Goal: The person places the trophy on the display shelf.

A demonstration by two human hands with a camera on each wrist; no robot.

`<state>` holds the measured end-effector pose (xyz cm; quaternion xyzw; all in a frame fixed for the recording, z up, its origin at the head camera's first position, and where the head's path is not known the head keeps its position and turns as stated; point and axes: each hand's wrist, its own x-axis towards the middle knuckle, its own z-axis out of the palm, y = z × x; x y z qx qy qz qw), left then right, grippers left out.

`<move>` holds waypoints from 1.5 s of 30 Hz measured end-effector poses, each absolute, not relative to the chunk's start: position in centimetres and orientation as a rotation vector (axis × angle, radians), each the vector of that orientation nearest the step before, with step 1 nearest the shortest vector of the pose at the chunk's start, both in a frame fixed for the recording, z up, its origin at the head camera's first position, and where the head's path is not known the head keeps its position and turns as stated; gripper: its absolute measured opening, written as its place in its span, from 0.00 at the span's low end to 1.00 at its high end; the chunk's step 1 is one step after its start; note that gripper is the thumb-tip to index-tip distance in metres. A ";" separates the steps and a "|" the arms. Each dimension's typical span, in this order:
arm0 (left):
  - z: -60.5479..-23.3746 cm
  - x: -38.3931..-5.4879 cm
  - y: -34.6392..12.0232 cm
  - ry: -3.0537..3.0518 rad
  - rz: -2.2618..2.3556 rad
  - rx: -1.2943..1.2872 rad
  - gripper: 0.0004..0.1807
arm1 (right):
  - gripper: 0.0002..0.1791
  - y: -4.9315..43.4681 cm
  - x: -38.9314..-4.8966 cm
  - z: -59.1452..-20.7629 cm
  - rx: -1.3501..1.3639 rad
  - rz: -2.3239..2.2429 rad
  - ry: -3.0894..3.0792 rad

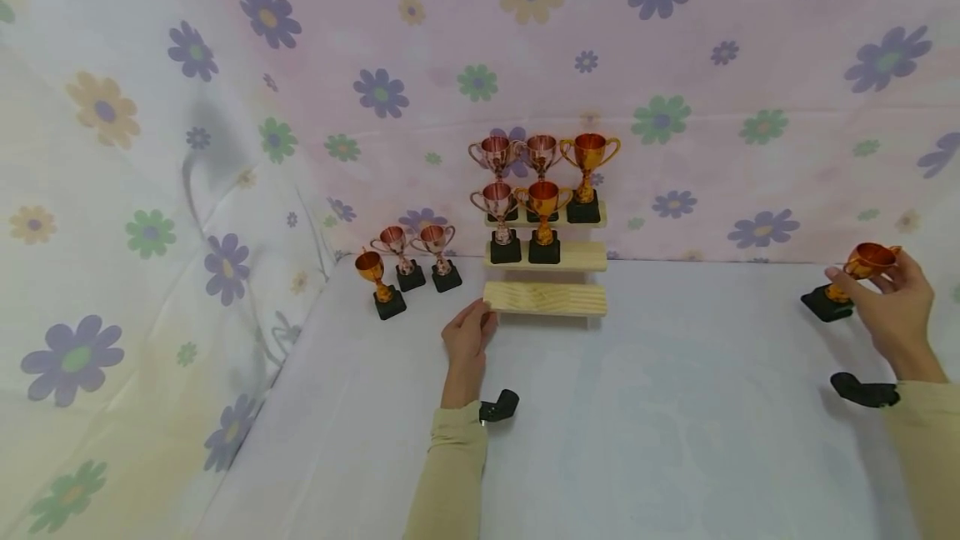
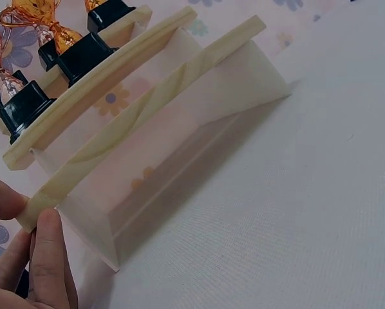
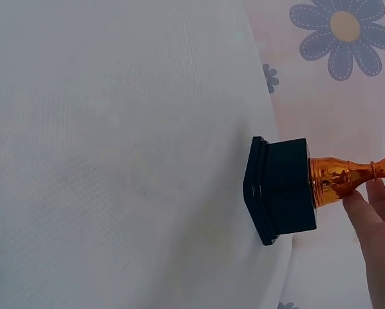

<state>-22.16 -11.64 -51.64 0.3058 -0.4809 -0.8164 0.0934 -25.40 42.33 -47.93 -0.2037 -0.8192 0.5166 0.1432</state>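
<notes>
At the far right of the head view, my right hand [image 1: 898, 307] grips a gold trophy cup [image 1: 870, 261] by its stem. Its black base [image 3: 282, 185] shows beyond the fingers in the right wrist view. My left hand [image 1: 468, 333] pinches the left end of the lowest board of a three-step wooden display stand [image 1: 546, 298], thumb and fingers on either side of the board [image 2: 147, 116]. Upper boards carry trophies: two rose-coloured cups and a gold cup [image 1: 590, 155] on top, a rose-coloured cup [image 1: 498, 202] and a gold cup [image 1: 544, 200] on the middle one.
Left of the stand, a gold trophy [image 1: 380, 282] and two rose-coloured trophies [image 1: 437, 257] stand on the white tabletop [image 1: 675, 407]. A flower-patterned cloth [image 1: 420, 32] rises behind and on the left. A black wrist mount [image 1: 500, 407] sticks out from the left sleeve.
</notes>
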 end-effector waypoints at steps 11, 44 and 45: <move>-51.4 -22.0 -11.5 -1.450 -2.418 0.931 0.15 | 0.45 42.0 -24.4 -47.2 -0.639 1.577 -2.270; -51.6 -22.3 -11.7 -1.423 -2.433 0.936 0.16 | 0.23 39.7 -22.5 -46.2 -0.459 1.577 -2.196; -51.5 -22.3 -11.7 -1.422 -2.434 0.936 0.16 | 0.23 39.5 -22.5 -46.0 -0.478 1.582 -2.192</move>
